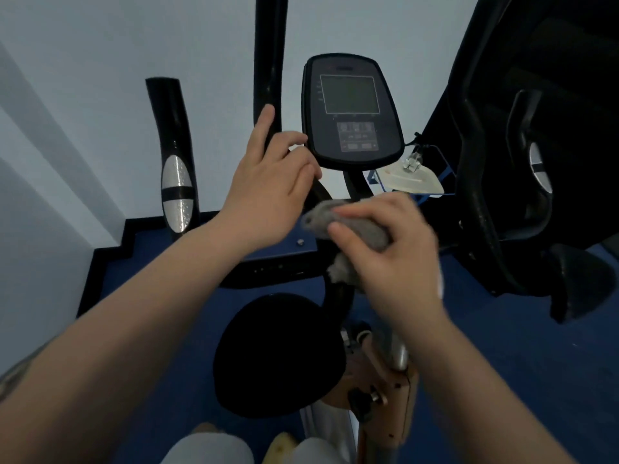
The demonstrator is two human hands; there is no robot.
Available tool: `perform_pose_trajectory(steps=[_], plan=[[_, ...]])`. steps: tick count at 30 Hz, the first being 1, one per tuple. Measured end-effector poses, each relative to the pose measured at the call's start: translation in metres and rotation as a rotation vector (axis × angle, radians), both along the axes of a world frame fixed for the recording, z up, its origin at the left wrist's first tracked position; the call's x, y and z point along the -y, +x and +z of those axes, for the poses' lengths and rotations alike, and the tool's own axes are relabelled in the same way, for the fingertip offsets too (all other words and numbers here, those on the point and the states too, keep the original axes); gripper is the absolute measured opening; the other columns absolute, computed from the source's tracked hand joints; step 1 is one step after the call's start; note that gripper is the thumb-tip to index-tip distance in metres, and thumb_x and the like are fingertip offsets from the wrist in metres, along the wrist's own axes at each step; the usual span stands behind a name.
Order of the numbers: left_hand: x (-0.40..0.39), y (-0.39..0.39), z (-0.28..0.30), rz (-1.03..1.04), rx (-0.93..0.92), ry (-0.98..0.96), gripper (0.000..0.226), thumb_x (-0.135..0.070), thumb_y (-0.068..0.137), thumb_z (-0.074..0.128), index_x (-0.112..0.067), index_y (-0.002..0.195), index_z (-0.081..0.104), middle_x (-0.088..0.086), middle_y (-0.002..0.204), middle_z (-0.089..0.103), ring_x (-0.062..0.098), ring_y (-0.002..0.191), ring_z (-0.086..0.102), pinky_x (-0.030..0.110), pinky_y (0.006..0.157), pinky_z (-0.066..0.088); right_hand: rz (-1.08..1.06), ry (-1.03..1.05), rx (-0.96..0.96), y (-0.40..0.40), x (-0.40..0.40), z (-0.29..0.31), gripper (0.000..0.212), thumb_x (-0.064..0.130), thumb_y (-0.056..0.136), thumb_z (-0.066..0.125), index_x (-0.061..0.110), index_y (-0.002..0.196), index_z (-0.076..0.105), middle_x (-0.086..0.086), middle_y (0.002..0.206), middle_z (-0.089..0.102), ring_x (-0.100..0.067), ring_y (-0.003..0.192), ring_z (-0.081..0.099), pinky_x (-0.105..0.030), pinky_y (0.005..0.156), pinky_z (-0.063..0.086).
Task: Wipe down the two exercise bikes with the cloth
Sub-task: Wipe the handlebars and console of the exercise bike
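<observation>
At the far left a black handlebar grip (176, 155) with a silver oval is standing free. The left hand (268, 192) is curling loosely round the tall black upright bar (269, 61), fingers partly open. The console (351, 112) is facing us, dark. Below it the right hand (392, 242) is closing on the grey cloth (348, 226), pressing it against the bike's black stem (338, 296) above the saddle (278, 356).
</observation>
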State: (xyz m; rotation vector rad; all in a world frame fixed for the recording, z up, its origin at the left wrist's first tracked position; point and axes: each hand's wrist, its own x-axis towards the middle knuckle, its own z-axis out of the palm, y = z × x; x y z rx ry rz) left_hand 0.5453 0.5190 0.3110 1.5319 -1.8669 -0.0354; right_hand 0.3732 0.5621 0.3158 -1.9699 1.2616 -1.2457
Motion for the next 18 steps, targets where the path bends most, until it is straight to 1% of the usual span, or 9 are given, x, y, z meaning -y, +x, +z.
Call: perform_pose_trajectory(steps=[2, 4, 6, 8, 9, 11, 13, 16, 18], plan=[[-0.001, -0.001, -0.001, 0.003, -0.022, -0.001, 0.032, -0.020, 0.100, 0.034, -0.013, 0.102, 0.065, 0.007, 0.138, 0.047, 0.034, 0.147, 0.000, 0.018, 0.113, -0.007, -0.023, 0.038, 0.039, 0.005, -0.019, -0.020, 0.012, 0.019, 0.079, 0.075, 0.022, 0.090, 0.072, 0.004, 0.096, 0.055, -0.007, 0.090, 0.055, -0.029, 0.078, 0.050], [-0.002, -0.003, -0.002, 0.001, -0.046, -0.006, 0.030, -0.019, 0.101, 0.036, -0.014, 0.102, 0.065, 0.005, 0.138, 0.046, 0.030, 0.147, 0.000, 0.009, 0.108, -0.009, 0.001, 0.060, 0.109, -0.006, -0.053, -0.045, 0.012, 0.027, 0.077, 0.072, 0.028, 0.088, 0.072, 0.006, 0.097, 0.054, -0.011, 0.092, 0.056, -0.025, 0.075, 0.050], [-0.002, -0.003, -0.004, 0.000, -0.050, -0.008, 0.028, -0.018, 0.102, 0.036, -0.014, 0.102, 0.064, 0.005, 0.139, 0.045, 0.028, 0.147, -0.001, 0.006, 0.107, -0.010, 0.052, 0.153, 0.200, -0.019, -0.073, -0.050, 0.013, 0.033, 0.071, 0.070, 0.033, 0.084, 0.073, 0.009, 0.094, 0.055, -0.015, 0.091, 0.060, -0.028, 0.074, 0.051], [-0.001, -0.003, -0.003, 0.000, -0.047, -0.007, 0.029, -0.017, 0.102, 0.036, -0.013, 0.102, 0.064, 0.006, 0.138, 0.046, 0.029, 0.147, -0.002, 0.006, 0.107, -0.011, 0.150, 0.149, 0.144, -0.024, -0.060, -0.039, 0.013, 0.035, 0.070, 0.071, 0.032, 0.082, 0.073, 0.008, 0.091, 0.056, -0.013, 0.088, 0.060, -0.024, 0.074, 0.049], [-0.001, -0.004, -0.003, 0.006, -0.047, -0.005, 0.029, -0.016, 0.101, 0.036, -0.012, 0.101, 0.064, 0.007, 0.138, 0.046, 0.031, 0.147, -0.002, 0.006, 0.107, -0.012, 0.160, 0.124, 0.108, -0.021, -0.046, -0.029, 0.013, 0.034, 0.071, 0.072, 0.033, 0.083, 0.073, 0.008, 0.091, 0.056, -0.010, 0.089, 0.058, -0.018, 0.074, 0.047], [0.000, -0.005, -0.002, 0.016, -0.038, 0.003, 0.031, -0.017, 0.101, 0.035, -0.012, 0.101, 0.065, 0.008, 0.138, 0.046, 0.033, 0.147, -0.002, 0.010, 0.109, -0.012, 0.062, 0.044, 0.093, -0.012, -0.014, -0.013, 0.014, 0.027, 0.075, 0.076, 0.031, 0.088, 0.072, 0.005, 0.094, 0.056, -0.004, 0.090, 0.056, -0.012, 0.074, 0.045], [0.000, -0.005, -0.003, 0.019, -0.023, 0.013, 0.032, -0.019, 0.100, 0.034, -0.012, 0.102, 0.065, 0.008, 0.138, 0.046, 0.033, 0.147, -0.002, 0.014, 0.110, -0.010, -0.011, 0.032, 0.100, 0.002, -0.006, -0.011, 0.015, 0.015, 0.079, 0.076, 0.024, 0.091, 0.073, 0.003, 0.098, 0.055, -0.001, 0.090, 0.054, -0.012, 0.077, 0.044], [-0.002, -0.004, -0.003, 0.020, -0.024, 0.008, 0.028, -0.018, 0.101, 0.038, -0.013, 0.100, 0.066, 0.006, 0.138, 0.047, 0.031, 0.147, 0.000, 0.006, 0.107, -0.012, -0.030, -0.057, -0.023, 0.003, -0.038, -0.041, 0.016, 0.011, 0.078, 0.075, 0.019, 0.091, 0.072, 0.004, 0.099, 0.052, -0.003, 0.094, 0.052, -0.016, 0.079, 0.043], [-0.004, -0.003, -0.004, 0.011, -0.016, -0.007, 0.027, -0.017, 0.101, 0.040, -0.013, 0.100, 0.067, 0.007, 0.137, 0.049, 0.031, 0.147, 0.003, 0.008, 0.110, -0.011, 0.026, -0.018, 0.070, -0.013, -0.052, -0.050, 0.019, 0.012, 0.073, 0.076, 0.024, 0.088, 0.073, 0.007, 0.097, 0.053, -0.007, 0.093, 0.057, -0.014, 0.079, 0.043]])
